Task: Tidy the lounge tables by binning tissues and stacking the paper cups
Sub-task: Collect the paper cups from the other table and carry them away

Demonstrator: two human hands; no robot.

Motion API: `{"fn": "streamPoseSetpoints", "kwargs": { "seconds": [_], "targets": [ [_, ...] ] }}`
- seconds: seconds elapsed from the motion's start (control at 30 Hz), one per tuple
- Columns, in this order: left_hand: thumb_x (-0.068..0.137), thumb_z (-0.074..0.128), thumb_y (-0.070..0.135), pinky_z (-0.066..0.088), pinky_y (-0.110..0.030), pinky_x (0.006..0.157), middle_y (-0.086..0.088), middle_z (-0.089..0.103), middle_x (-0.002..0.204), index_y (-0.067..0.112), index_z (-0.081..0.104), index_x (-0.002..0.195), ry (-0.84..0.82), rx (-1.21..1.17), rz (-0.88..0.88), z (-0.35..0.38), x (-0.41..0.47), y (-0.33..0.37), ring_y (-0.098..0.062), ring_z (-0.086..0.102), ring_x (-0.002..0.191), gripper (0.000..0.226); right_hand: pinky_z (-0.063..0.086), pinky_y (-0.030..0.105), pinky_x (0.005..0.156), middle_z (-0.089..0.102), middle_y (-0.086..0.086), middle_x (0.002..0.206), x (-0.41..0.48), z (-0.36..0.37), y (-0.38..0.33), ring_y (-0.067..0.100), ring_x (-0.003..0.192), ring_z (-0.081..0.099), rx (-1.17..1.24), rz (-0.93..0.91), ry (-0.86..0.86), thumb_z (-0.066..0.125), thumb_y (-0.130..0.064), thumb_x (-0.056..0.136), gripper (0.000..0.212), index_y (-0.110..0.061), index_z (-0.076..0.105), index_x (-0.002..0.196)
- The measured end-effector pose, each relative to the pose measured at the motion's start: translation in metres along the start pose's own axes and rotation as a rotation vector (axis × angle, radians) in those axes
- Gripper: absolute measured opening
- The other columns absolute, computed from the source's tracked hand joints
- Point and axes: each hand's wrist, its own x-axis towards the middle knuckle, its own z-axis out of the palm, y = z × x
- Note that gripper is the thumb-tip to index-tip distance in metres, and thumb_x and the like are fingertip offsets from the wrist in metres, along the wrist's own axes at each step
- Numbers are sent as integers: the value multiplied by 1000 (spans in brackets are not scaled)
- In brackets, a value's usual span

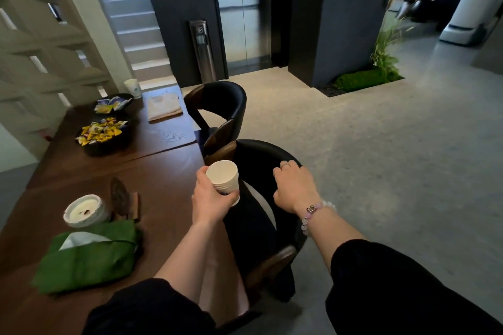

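My left hand [211,198] grips a stack of white paper cups [223,177], held upright just past the right edge of the brown wooden table [163,171]. My right hand [292,185] rests curled over the top of the black backrest of the near chair [261,155]. One more white paper cup [133,87] stands alone at the far end of the table. A green tissue pack [87,255] with a white tissue sticking out lies at the near left of the table.
On the table are a white candle jar [85,211], two dark bowls of yellow sweets [102,132], and a folded cloth [164,108]. A second black chair [220,106] stands farther along. A metal bin [202,51] stands by the lift doors. Grey floor opens to the right.
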Motion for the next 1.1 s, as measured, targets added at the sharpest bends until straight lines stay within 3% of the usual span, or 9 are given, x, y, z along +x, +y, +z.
{"fn": "streamPoseSetpoints", "kwargs": {
  "seconds": [0.2,0.43,0.77,1.1],
  "targets": [
    [69,81,22,39,-40,101,-9,49,131,15,31,133,78,-36,-120,90,19,81,-31,47,124,81,40,35,98,50,11,130,36,-11,127,26,124,44,9,-56,-21,51,-20,89,36,-9,49,124],
    [68,81,22,39,-37,100,-8,49,132,15,32,133,112,-13,-68,171,41,165,-29,47,123,81,38,36,100,48,10,132,79,-26,229,24,126,41,-16,-89,11,51,-19,89,39,-10,48,127],
    [69,81,20,31,-23,88,-5,50,128,16,32,132,99,-18,-57,229,131,194,-24,48,121,80,38,36,99,48,9,132,169,-19,285,23,126,41,-28,-135,55,50,-19,89,39,-12,48,127],
    [68,81,22,39,-33,97,-6,53,127,16,34,130,192,-64,-108,246,288,208,-27,50,119,78,37,36,98,47,10,133,340,-46,303,25,126,40,-96,-276,77,48,-17,89,38,-9,48,127]
  ]
}}
